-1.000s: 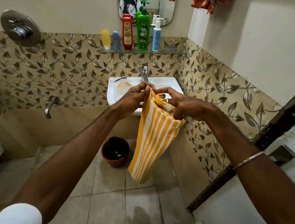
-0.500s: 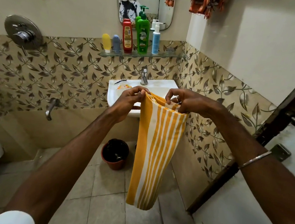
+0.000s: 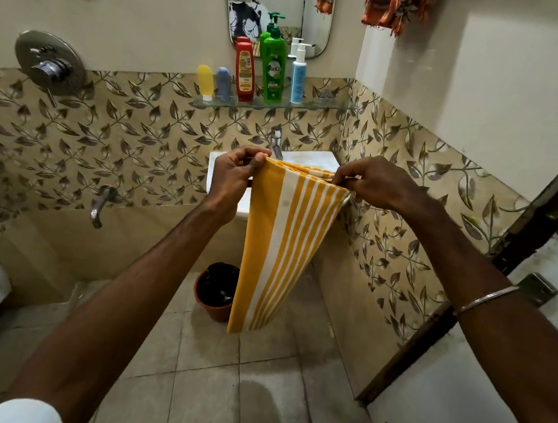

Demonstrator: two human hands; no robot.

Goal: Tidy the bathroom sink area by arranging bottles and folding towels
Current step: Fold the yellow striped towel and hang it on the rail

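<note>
A yellow towel with white stripes (image 3: 281,245) hangs folded in front of the white sink (image 3: 309,156). My left hand (image 3: 236,177) pinches its top left corner and my right hand (image 3: 371,182) pinches its top right corner, both at sink height. On the glass shelf (image 3: 327,107) above the sink stand a small yellow bottle (image 3: 204,81), a small blue-grey bottle (image 3: 224,83), a red bottle (image 3: 244,70), a green pump bottle (image 3: 272,69) and a white-and-blue pump bottle (image 3: 298,74), all upright in a row.
A mirror (image 3: 282,9) hangs above the shelf. A reddish bucket (image 3: 213,290) stands on the tiled floor under the sink. An orange cloth (image 3: 393,5) hangs at the upper right wall. A wall tap (image 3: 99,204) and shower valve (image 3: 49,64) are on the left; a door frame (image 3: 486,290) on the right.
My hands have moved apart along the towel's top edge, spreading the folded towel wider and flatter. The towel's lower end hangs a little straighter.
</note>
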